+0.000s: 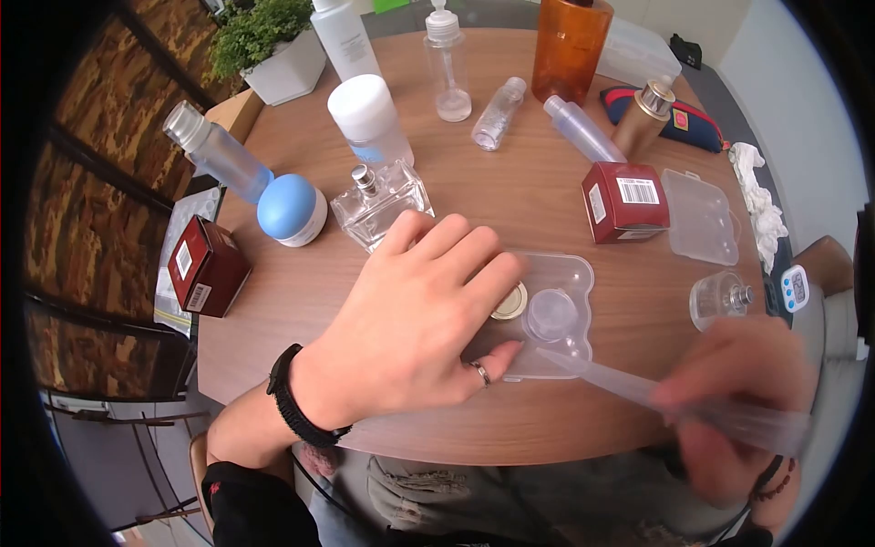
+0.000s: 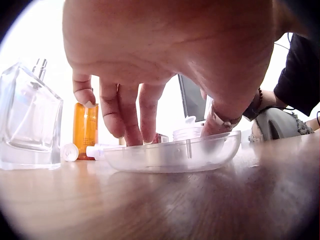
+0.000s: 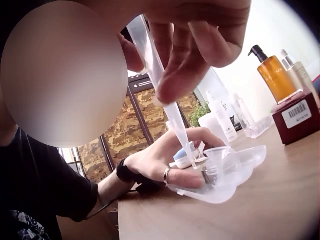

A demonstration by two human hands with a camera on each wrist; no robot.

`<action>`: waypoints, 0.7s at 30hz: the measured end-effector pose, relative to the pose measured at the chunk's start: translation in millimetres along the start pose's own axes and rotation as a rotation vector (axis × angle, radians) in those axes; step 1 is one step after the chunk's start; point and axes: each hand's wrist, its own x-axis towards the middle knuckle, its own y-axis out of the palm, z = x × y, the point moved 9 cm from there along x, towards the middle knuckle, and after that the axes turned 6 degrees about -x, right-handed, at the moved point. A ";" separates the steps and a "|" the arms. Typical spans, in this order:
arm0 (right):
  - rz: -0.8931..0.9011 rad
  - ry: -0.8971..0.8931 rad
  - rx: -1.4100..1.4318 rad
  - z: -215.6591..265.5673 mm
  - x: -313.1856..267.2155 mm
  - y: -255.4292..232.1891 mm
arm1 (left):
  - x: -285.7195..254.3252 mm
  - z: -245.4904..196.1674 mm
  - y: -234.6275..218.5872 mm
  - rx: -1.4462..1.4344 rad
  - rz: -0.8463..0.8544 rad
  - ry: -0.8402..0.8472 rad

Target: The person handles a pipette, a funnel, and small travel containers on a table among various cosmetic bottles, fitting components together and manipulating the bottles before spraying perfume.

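Note:
My left hand (image 1: 410, 310) (image 2: 165, 60) reaches down over a clear scalloped tray (image 1: 569, 268) (image 2: 150, 165) (image 3: 222, 194). Its thumb and fingers are round a small jar with a gold-rimmed top (image 1: 513, 303). Beside that jar, a clear round cup (image 1: 551, 315) sits in the tray. My right hand (image 1: 738, 392) (image 3: 200, 45), blurred in the head view, pinches a long translucent tapered tube (image 1: 620, 383) (image 3: 175, 117). The tube slants down, its narrow tip near the left thumb and the small jar. Whether tip and jar touch, I cannot tell.
A glass perfume bottle (image 1: 383, 205) and a blue-lidded jar (image 1: 292, 210) stand beyond the left hand. A dark red box (image 1: 625, 202), a clear lid (image 1: 700, 217) and a small glass bottle (image 1: 718, 299) are to the right. Several bottles line the back.

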 end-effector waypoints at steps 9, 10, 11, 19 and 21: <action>0.060 0.158 -0.068 -26.2 -2.0 4.3 | -1.5 -6.7 0.6 -0.063 -0.021 0.072; 0.063 0.157 -0.065 -25.6 -1.5 5.4 | -1.7 -8.8 2.9 -0.072 -0.007 0.082; 0.054 0.184 -0.040 -26.8 -1.5 5.1 | -2.3 -10.8 5.1 -0.082 0.007 0.093; -0.166 0.278 0.095 -26.1 -8.5 -18.8 | -5.4 -11.1 9.3 -0.073 0.017 0.145; -0.019 0.231 0.010 -28.7 1.4 -5.9 | -5.1 -12.5 8.4 -0.103 0.013 0.144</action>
